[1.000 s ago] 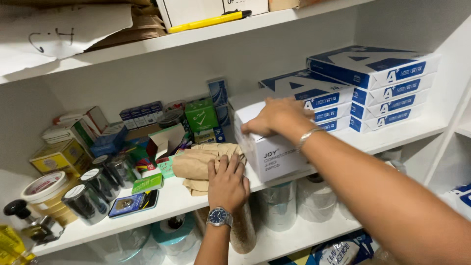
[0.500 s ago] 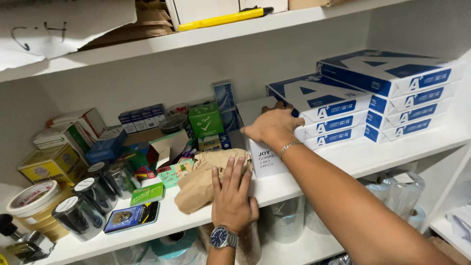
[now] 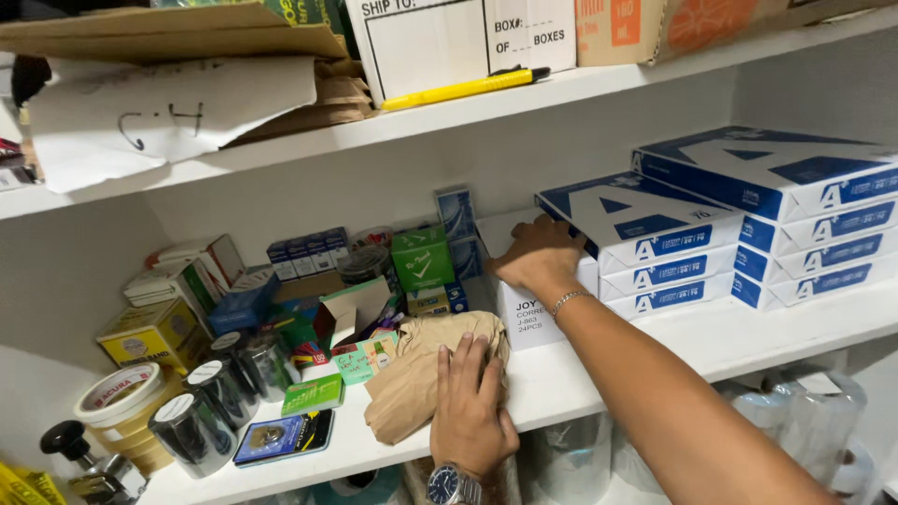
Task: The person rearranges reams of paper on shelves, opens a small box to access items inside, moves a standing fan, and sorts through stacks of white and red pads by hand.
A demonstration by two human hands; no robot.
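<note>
Brown paper bag (image 3: 412, 379) on the white shelf (image 3: 748, 332), under the left hand (image 3: 470, 411).
From the head camera: left fingers lie flat and spread on the bag, gripping nothing. Right hand (image 3: 538, 257) rests, fingers loosely curved, on top of a white box (image 3: 526, 313) beside stacked blue paper reams (image 3: 645, 238).

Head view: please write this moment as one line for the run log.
left hand: flat on brown paper bag | right hand: on white box | beside: stacked blue-and-white paper reams | place: white shelf
</note>
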